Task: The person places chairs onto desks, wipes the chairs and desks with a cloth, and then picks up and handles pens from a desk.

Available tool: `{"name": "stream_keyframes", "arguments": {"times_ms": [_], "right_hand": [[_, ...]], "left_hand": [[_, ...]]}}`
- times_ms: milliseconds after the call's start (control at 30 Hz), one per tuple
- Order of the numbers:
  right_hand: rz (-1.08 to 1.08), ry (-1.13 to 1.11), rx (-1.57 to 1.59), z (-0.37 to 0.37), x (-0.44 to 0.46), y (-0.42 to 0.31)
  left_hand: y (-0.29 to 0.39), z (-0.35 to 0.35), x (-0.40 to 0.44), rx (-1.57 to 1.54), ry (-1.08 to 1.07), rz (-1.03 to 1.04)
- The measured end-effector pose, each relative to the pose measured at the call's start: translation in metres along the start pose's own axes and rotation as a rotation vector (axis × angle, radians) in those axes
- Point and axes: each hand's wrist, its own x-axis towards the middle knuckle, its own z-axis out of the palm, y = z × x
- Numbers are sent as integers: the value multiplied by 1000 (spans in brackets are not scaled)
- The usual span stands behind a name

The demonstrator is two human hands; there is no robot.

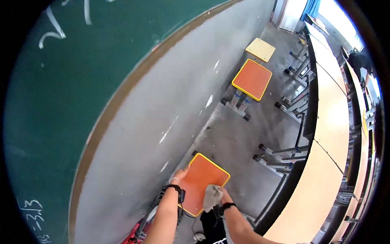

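A stool with an orange-red seat and yellow rim (200, 175) stands below me, close to the wall. My left hand (181, 175) is closed on the seat's left edge, its fingertips partly hidden. A greyish, crumpled cloth (212, 197) lies against the right part of the seat, and my right hand (224, 197) is closed around its edge. Both wrists carry black straps, with a small dark device at the left one.
Ahead along the wall are another orange stool (252, 79) and a pale-topped stool (261, 49). A row of pale desks (331, 105) runs along the right, metal legs reaching the floor. Left is a chalkboard (81, 61). Something red (132, 234) lies at the bottom by the wall.
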Motion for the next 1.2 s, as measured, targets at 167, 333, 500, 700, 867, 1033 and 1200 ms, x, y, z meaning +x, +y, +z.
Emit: {"name": "stream_keyframes", "arguments": {"times_ms": [167, 333, 500, 700, 867, 1033, 1200], "right_hand": [[-72, 250, 31, -15, -27, 56], [-344, 250, -150, 56, -140, 16], [-383, 190, -76, 154, -257, -57], [-331, 4, -18, 249, -402, -68], [-291, -93, -167, 251, -511, -40], [-327, -145, -261, 226, -580, 16], [-311, -145, -323, 228, -633, 58]], "left_hand": [[-5, -21, -88, -72, 134, -69], [1, -30, -180, -77, 269, 140], [50, -34, -300, -619, 524, 173], [60, -59, -444, -1222, 523, 230], [73, -64, -580, -1259, 434, 393], [8, -50, -644, -1157, 481, 511], [-23, -40, -698, -1208, 553, 470]]}}
